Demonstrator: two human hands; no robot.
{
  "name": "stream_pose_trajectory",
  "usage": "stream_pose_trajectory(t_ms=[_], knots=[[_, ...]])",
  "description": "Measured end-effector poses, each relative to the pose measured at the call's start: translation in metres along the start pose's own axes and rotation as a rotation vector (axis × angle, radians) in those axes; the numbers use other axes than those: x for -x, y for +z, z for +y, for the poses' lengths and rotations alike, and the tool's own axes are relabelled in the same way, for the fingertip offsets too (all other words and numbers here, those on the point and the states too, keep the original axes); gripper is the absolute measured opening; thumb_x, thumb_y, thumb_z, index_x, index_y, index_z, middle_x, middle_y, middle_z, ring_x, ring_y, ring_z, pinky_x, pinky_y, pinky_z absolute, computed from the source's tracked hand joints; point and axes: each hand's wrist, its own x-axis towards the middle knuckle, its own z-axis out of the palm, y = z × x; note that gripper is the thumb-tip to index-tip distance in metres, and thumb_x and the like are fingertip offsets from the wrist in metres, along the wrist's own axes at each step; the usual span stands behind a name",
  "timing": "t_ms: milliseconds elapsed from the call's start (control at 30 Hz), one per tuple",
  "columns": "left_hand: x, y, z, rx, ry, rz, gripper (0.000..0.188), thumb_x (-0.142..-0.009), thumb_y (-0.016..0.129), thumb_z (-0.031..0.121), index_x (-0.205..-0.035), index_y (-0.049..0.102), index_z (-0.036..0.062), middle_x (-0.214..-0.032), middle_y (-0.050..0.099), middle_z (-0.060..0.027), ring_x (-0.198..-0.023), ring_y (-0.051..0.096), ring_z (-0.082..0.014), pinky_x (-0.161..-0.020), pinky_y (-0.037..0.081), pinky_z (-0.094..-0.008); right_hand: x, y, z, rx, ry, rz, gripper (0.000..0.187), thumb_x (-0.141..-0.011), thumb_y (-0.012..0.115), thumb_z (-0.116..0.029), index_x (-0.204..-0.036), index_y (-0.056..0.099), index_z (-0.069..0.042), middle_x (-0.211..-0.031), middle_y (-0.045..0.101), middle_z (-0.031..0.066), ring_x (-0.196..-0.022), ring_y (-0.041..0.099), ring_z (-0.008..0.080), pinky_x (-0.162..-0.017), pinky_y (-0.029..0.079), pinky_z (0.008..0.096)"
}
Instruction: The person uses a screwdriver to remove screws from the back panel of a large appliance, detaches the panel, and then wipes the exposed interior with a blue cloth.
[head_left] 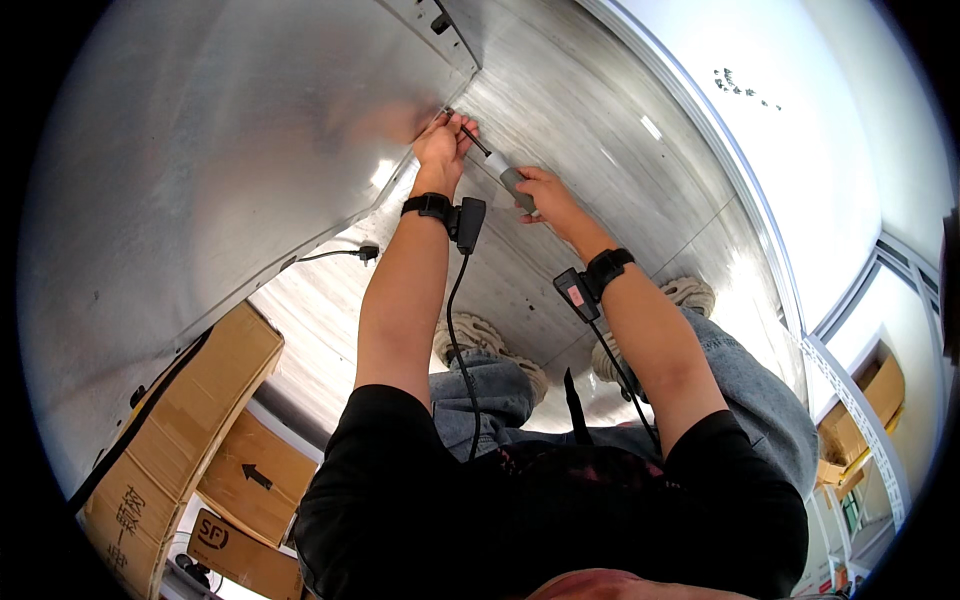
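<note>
A large silvery metal panel (230, 130) fills the left side. At its far lower edge my left hand (440, 145) is closed, fingers curled beside the tip of a screwdriver (506, 176); what they pinch there is hidden. My right hand (552, 205) is wrapped round the screwdriver's thick grey handle. Its thin dark shaft slants up and left toward the panel's edge, meeting the fingertips of my left hand. Both wrists carry black straps with small black boxes and cables.
A black plug on a cord (366, 253) lies on the grey wood-look floor (590, 110) below the panel. Cardboard boxes (180, 440) stand at lower left. A white wall (800, 120) rises on the right, with a metal rack (860, 400) holding cartons. My feet are close behind my hands.
</note>
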Motion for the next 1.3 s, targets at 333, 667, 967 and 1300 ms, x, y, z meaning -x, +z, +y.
stream_pose_trajectory(t_ms=[333,667,967,1300], knots=[[0.003,-0.004,0.003,-0.066,-0.053,-0.011,0.015,-0.095,0.049,0.012,-0.109,0.056,0.0119,-0.099,0.066,0.0002,-0.086,0.065,-0.0143,-0.078,0.047,-0.0295,-0.007,0.008,0.018,0.520,-0.417,0.157,0.058,-0.072,0.076,-0.021,-0.122,0.053,-0.002,-0.099,0.064,0.0172,-0.085,0.064,0.0288,-0.074,0.049,0.0386],[0.004,-0.004,0.002,0.016,-0.060,-0.025,0.013,-0.095,0.050,0.016,-0.107,0.056,0.0113,-0.098,0.066,-0.0021,-0.085,0.065,-0.0185,-0.075,0.050,-0.0308,-0.019,0.002,0.031,0.346,-0.357,0.187,0.050,-0.073,0.075,-0.020,-0.116,0.058,-0.001,-0.107,0.061,0.0205,-0.096,0.060,0.0303,-0.085,0.045,0.0379],[0.002,0.001,0.001,-0.027,-0.061,0.067,0.013,-0.095,0.052,0.021,-0.098,0.059,0.0113,-0.090,0.065,-0.0032,-0.081,0.065,-0.0196,-0.072,0.050,-0.0319,0.010,0.012,0.012,0.582,-0.447,0.279,0.050,-0.072,0.075,-0.014,-0.115,0.051,-0.006,-0.099,0.062,0.0158,-0.091,0.062,0.0311,-0.081,0.047,0.0393],[0.012,0.002,0.000,-0.078,-0.097,0.031,0.012,-0.092,0.053,0.018,-0.095,0.061,0.0095,-0.083,0.065,-0.0020,-0.077,0.064,-0.0166,-0.071,0.050,-0.0300,0.015,0.008,0.032,0.537,-0.482,0.356,0.047,-0.071,0.075,-0.014,-0.111,0.050,-0.008,-0.101,0.065,0.0174,-0.093,0.063,0.0353,-0.078,0.049,0.0409]])
